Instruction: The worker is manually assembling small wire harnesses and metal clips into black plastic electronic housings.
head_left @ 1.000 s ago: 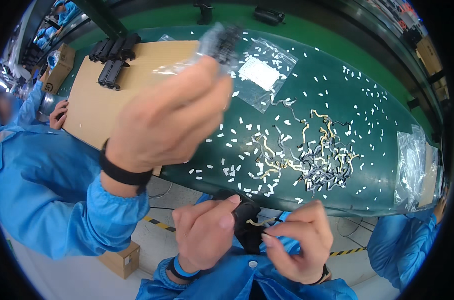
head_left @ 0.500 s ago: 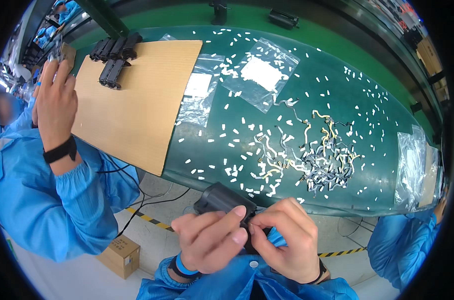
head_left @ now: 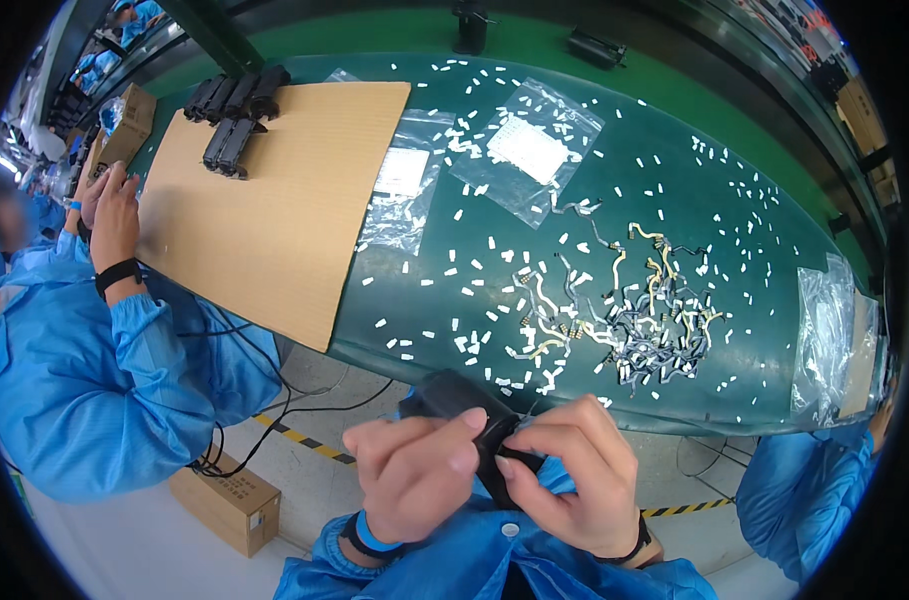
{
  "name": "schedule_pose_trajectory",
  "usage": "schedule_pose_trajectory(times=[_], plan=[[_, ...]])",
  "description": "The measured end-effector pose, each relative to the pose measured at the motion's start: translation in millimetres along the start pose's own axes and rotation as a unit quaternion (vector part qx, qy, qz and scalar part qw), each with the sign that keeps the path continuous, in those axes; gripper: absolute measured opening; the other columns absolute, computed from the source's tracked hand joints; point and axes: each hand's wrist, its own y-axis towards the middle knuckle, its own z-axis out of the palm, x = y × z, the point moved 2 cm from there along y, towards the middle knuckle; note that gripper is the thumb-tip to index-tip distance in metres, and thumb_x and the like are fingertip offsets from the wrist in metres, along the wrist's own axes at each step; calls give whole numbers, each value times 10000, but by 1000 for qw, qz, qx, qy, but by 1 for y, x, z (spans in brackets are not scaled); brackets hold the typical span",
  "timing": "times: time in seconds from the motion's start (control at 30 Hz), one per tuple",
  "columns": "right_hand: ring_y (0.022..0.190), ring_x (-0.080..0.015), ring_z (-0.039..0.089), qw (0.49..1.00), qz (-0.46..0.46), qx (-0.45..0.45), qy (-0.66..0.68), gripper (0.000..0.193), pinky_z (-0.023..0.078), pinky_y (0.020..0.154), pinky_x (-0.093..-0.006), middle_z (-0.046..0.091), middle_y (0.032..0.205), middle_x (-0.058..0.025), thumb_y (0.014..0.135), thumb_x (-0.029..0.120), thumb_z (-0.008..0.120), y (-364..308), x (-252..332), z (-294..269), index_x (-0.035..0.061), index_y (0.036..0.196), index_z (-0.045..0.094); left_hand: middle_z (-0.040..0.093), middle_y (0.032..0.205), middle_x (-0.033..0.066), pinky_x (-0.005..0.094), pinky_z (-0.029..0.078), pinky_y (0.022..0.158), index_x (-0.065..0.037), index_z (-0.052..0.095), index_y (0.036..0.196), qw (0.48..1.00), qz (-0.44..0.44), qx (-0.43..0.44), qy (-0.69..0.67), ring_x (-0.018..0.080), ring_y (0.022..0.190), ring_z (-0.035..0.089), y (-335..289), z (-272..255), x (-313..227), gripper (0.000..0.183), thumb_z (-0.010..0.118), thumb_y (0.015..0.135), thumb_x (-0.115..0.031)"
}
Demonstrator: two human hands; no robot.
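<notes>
Here the left hand point(head_left: 414, 475) has its grip closed around a smooth, rounded black housing point(head_left: 446, 395), right by the green bench's point(head_left: 414, 308) near edge. The right hand point(head_left: 574, 480) bunches its fingertips at one end; what they pinch, I can't tell. Beyond, kinked yellow-and-grey wires point(head_left: 664, 345) tangle among stubby white pieces point(head_left: 428, 335).
</notes>
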Motion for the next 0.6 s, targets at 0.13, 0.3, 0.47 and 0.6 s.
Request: schedule_pose_trajectory(times=[0.13,0.3,0.47,0.6], plan=[[709,-260,605,999,34,-3,-3,260,486,622,-344,630,863,-102,707,-55,784,-2,-2,2,-14,938,672,717,1191,82,312,331,759,-118,581,1183,997,72,-18,23,135,891,581,-3,1,-3,351,707,856,-115],[704,-225,598,1000,28,1,-1,222,461,598,-320,638,842,-73,680,-42,779,-4,-4,2,27,872,693,736,1139,74,317,339,761,-106,573,1208,998,60,-23,16,142,862,583,-3,3,-5,422,711,814,-43],[701,-252,602,998,-51,27,5,230,481,598,-330,631,858,-98,706,-77,761,-2,1,-2,-13,914,687,757,951,117,307,423,733,-27,488,1304,985,-83,-41,-146,191,803,572,5,9,4,679,642,674,174],[696,-245,598,999,-50,19,-9,257,479,594,-328,623,862,-93,716,-64,770,-3,-2,0,-18,958,698,748,892,143,317,449,739,-4,445,1308,988,-76,-13,-136,212,776,563,5,10,5,600,675,772,136]])
